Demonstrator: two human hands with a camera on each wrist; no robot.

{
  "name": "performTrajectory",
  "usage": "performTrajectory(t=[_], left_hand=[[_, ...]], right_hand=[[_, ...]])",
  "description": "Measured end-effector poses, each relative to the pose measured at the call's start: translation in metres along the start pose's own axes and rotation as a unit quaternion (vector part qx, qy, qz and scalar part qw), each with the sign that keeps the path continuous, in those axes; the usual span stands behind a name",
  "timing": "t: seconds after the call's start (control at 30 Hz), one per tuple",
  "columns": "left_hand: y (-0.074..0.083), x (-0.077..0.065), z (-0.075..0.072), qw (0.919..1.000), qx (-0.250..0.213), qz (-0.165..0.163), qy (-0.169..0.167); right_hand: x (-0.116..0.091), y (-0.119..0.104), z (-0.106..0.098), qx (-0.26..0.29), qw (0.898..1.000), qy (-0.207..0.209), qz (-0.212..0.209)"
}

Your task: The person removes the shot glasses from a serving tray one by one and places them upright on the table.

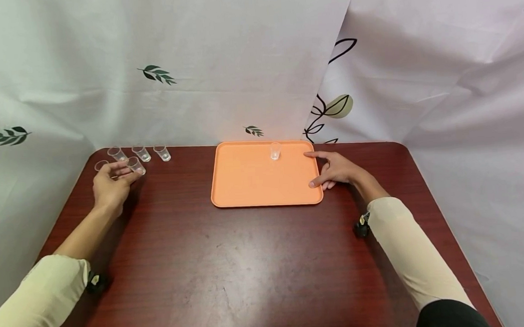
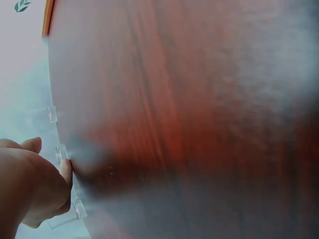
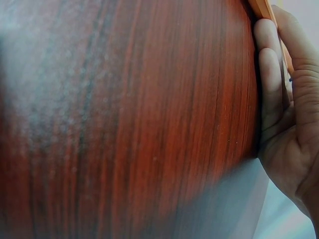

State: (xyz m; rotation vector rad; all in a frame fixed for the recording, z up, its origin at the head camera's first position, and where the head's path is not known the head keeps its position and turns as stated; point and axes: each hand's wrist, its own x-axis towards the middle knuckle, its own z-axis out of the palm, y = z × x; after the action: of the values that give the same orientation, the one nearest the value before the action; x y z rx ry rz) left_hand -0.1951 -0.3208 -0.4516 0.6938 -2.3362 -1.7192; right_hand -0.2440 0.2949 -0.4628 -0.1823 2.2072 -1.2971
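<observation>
At the far left of the table, my left hand (image 1: 112, 186) pinches a small clear plastic cup (image 1: 136, 166) between thumb and fingers. Several similar cups stand close around that hand, among them one cup (image 1: 163, 153) to its right and another cup (image 1: 117, 154) behind it. Whether the held cup touches the table I cannot tell. My right hand (image 1: 338, 169) grips the right edge of an orange tray (image 1: 258, 181), thumb and index finger over the rim, the other fingers (image 3: 269, 74) against its side. One clear cup (image 1: 275, 151) stands upright on the tray, near its back right.
The dark reddish wooden table (image 1: 232, 265) has rounded back corners. White cloth (image 1: 219, 46) with leaf prints hangs directly behind the table, and more white cloth (image 1: 476, 135) hangs along the right side. The tray lies at the back middle.
</observation>
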Motion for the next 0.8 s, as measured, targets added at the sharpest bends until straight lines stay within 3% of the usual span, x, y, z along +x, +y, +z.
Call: performTrajectory(t=[0.33, 0.57, 0.8], left_hand=[[-0.003, -0.012, -0.003, 0.9992, -0.038, -0.006, -0.013], [-0.002, -0.021, 0.002, 0.9957, -0.076, -0.019, -0.051], [0.002, -0.031, 0.015, 0.9874, -0.133, -0.007, -0.086]], right_hand=[[-0.002, 0.000, -0.001, -0.005, 1.000, 0.002, -0.005], [-0.002, 0.000, -0.001, -0.006, 1.000, 0.002, -0.004], [-0.002, -0.001, 0.000, -0.004, 1.000, -0.001, -0.005]])
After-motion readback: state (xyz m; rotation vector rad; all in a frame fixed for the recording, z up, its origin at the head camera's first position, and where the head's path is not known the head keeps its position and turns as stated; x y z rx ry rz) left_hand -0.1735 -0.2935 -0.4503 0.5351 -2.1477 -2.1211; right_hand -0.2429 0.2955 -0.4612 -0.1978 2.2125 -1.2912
